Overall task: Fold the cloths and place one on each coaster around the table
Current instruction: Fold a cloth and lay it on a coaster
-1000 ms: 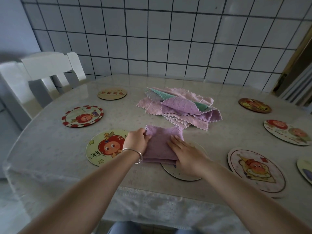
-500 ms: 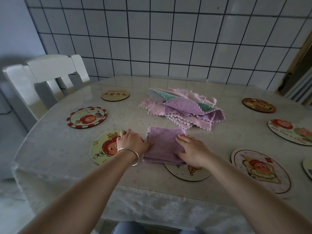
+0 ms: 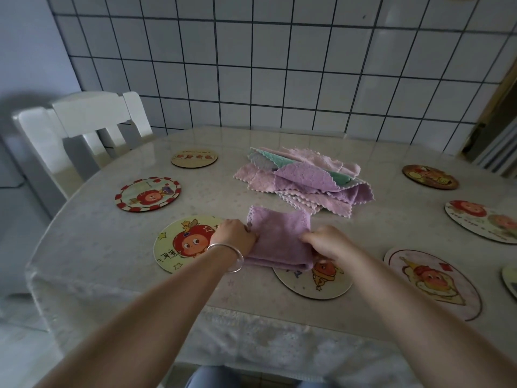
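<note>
While the folded purple cloth [image 3: 279, 239] lies partly on the bench [image 3: 92, 242] and partly over the far-left edge of the nearest coaster [image 3: 313, 278], best to keep both side edges pinched level, lift only a little so the layers stay stacked, and set the square down centred on that coaster's picture rather than overhanging its rim. Worth checking that the scalloped far edge lines up before letting go, since soft cloth of this kind likely springs open if released unevenly. Left hand [image 3: 235, 238], with a silver bangle [image 3: 228, 257] at the wrist, curled over the cloth's left edge and gripping it, knuckles up, partly above the apple-face coaster [image 3: 179, 245]. Right hand [image 3: 327, 242] curled at the right edge, fingertips tucked under or against the fold; exact finger placement hidden. Both forearms reaching forward, converging on the cloth. Unfolded pile of cloths [image 3: 302, 180] waiting further back, mid-bench; other coasters visible around it without cloths yet.
</note>
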